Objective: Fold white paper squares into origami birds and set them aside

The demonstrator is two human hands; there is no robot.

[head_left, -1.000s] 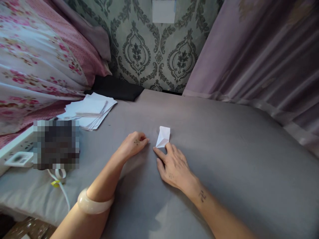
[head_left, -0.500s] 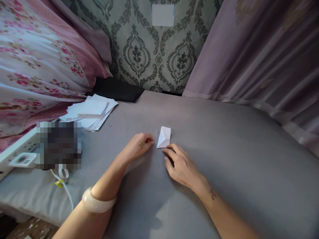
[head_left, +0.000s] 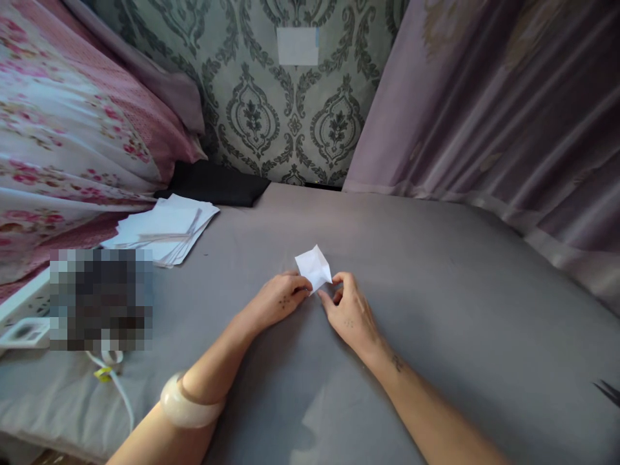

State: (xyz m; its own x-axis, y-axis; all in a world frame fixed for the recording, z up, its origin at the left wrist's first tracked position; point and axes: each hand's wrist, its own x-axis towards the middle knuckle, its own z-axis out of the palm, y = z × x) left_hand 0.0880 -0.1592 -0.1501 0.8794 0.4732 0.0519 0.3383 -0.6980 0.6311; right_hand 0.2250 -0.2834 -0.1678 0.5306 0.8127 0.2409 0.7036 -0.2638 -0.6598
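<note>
A small folded piece of white paper (head_left: 311, 266) lies at a slant on the grey cloth surface, with a raised crease on its right side. My left hand (head_left: 283, 296) pinches its lower left edge between thumb and fingers; a pale bangle sits on that forearm. On the other side, my right hand (head_left: 352, 313) is at the paper's right corner. Its thumb and index finger are apart, with the index tip at or very near the corner; whether it touches I cannot tell. The other right fingers are curled and partly hidden.
A loose stack of white sheets (head_left: 167, 226) lies at the left back, before a folded black cloth (head_left: 217, 184). A white power strip (head_left: 26, 300), a blurred-out object (head_left: 104, 300) and a white cable (head_left: 123, 397) are at left. Curtains (head_left: 436, 116) hang at right.
The paper has turned so its top leans left. My left hand has moved right and taken hold of its edge. My right hand's fingertips have shifted to its right corner. The camera view has shifted slightly.
</note>
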